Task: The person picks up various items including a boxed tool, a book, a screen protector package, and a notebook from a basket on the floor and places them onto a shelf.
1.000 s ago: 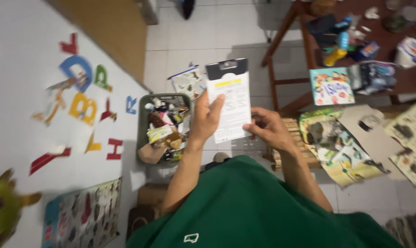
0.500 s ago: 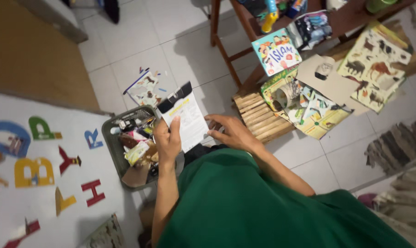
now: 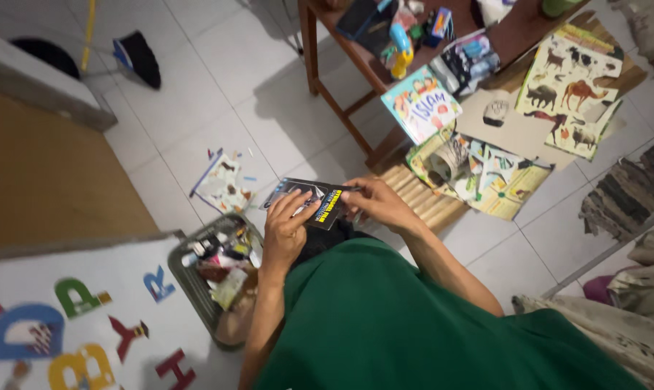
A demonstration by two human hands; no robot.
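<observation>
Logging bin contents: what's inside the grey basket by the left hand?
The grey basket holds a jumbled heap of small packets and paper scraps in white, yellow-green and brown. The left hand and forearm cover its right side, and anything beneath the top layer is hidden.

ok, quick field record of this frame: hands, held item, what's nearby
left hand: grips the near edge of the card pack
right hand: holds the pack's right end
card pack: flat, dark printed face up, yellow strip
basket: grey, full of small items, on the floor left of the hands
wooden table: toys and books on top
animal poster: lies right of the table
floor: white tiles
</observation>
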